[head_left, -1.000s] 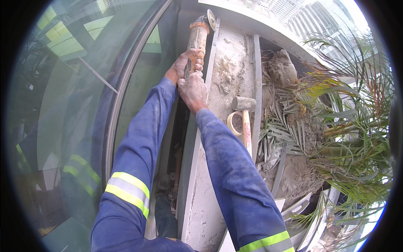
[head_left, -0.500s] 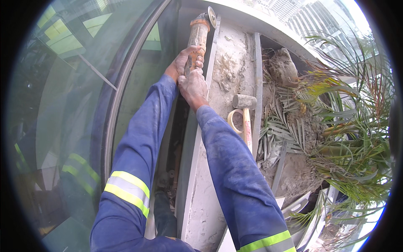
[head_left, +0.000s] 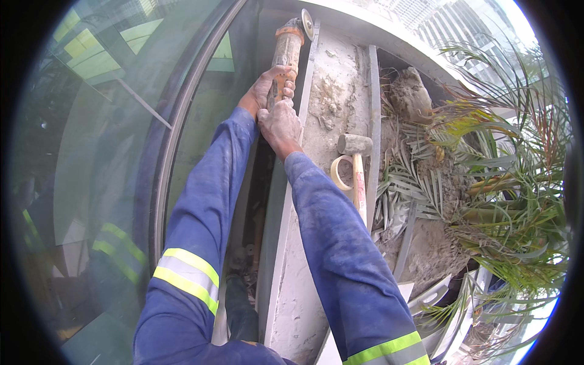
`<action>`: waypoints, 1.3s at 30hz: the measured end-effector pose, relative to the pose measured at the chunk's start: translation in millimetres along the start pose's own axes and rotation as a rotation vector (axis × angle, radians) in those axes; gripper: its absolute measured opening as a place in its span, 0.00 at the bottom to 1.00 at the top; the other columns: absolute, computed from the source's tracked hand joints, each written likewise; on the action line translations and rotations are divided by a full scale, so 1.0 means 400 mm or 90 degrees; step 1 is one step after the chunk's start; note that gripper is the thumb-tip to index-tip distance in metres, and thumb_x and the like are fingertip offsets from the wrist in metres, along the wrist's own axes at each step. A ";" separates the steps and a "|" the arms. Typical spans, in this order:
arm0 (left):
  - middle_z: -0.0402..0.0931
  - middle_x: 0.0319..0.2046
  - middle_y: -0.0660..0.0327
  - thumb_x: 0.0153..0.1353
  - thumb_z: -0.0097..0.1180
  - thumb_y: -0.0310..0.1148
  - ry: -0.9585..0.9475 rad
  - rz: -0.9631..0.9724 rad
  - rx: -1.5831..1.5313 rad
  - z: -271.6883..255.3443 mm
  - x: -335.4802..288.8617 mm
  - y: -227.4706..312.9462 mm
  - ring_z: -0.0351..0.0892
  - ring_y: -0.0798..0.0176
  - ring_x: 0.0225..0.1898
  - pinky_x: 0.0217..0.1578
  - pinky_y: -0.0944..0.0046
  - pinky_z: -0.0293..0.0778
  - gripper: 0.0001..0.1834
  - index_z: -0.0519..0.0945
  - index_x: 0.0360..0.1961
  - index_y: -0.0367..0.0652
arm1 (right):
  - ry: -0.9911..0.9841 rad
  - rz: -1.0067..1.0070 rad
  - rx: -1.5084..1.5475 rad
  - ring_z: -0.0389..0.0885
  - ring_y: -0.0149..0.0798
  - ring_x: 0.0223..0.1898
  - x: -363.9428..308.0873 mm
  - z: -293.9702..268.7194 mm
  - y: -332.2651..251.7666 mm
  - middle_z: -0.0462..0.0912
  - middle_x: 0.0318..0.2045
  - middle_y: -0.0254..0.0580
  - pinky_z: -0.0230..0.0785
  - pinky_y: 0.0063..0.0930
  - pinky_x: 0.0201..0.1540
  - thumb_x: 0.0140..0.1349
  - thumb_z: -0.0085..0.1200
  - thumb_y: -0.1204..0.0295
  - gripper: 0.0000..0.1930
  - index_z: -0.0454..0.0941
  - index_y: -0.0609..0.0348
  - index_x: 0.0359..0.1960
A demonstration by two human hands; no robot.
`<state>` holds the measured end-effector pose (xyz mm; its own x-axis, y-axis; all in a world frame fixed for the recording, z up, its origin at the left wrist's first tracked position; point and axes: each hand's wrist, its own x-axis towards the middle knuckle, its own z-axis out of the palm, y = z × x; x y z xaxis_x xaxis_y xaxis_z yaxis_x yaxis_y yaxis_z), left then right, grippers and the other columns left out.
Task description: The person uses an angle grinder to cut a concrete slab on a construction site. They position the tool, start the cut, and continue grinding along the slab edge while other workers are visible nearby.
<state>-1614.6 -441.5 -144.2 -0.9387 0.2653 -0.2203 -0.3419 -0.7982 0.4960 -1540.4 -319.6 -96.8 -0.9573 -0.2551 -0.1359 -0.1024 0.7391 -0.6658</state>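
Note:
A dusty orange angle grinder (head_left: 288, 52) is held up at arm's length, its cutting disc (head_left: 308, 25) at the far end, close to the ledge's left edge. My left hand (head_left: 264, 89) wraps round the middle of its body. Lower down, my right hand (head_left: 281, 126) is closed on the rear of the body. Whether the disc spins or touches the edge I cannot tell. On the dusty grey ledge (head_left: 298, 292) to the right lie a mallet (head_left: 355, 146) with a pale handle and a roll of cream tape (head_left: 336, 173) against it.
Left of my arms stands a large glass pane (head_left: 91, 164) with a dark frame (head_left: 167, 146). Beyond a metal strip (head_left: 374, 103) on the right is a soil bed with a rubble lump (head_left: 412, 97) and palm fronds (head_left: 517, 213). A narrow dark gap runs beneath my arms.
Almost nothing differs. The view has shifted very slightly; both hands keep the same hold on the angle grinder.

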 end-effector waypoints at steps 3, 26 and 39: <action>0.73 0.25 0.66 0.60 0.70 0.42 0.000 0.002 0.014 -0.003 0.000 -0.005 0.75 0.71 0.20 0.20 0.70 0.77 0.18 0.75 0.42 0.44 | 0.007 -0.008 -0.012 0.88 0.61 0.47 -0.005 0.003 0.010 0.87 0.43 0.65 0.78 0.48 0.56 0.61 0.57 0.64 0.30 0.67 0.80 0.56; 0.74 0.24 0.66 0.59 0.70 0.42 0.024 0.008 0.033 0.001 -0.022 0.003 0.75 0.71 0.20 0.21 0.69 0.77 0.18 0.76 0.42 0.47 | -0.009 -0.001 -0.012 0.88 0.62 0.47 -0.013 0.002 -0.007 0.87 0.43 0.66 0.78 0.48 0.56 0.61 0.56 0.62 0.31 0.66 0.82 0.56; 0.74 0.25 0.65 0.60 0.70 0.42 0.024 0.009 0.018 -0.004 -0.007 -0.005 0.75 0.71 0.20 0.19 0.70 0.76 0.19 0.75 0.43 0.44 | 0.001 -0.009 -0.018 0.88 0.61 0.48 -0.012 0.004 0.005 0.87 0.44 0.66 0.78 0.48 0.56 0.62 0.56 0.62 0.30 0.67 0.80 0.56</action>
<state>-1611.0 -441.4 -145.8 -0.9410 0.2334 -0.2450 -0.3310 -0.7857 0.5226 -1535.6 -317.9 -98.9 -0.9563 -0.2641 -0.1251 -0.1232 0.7525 -0.6470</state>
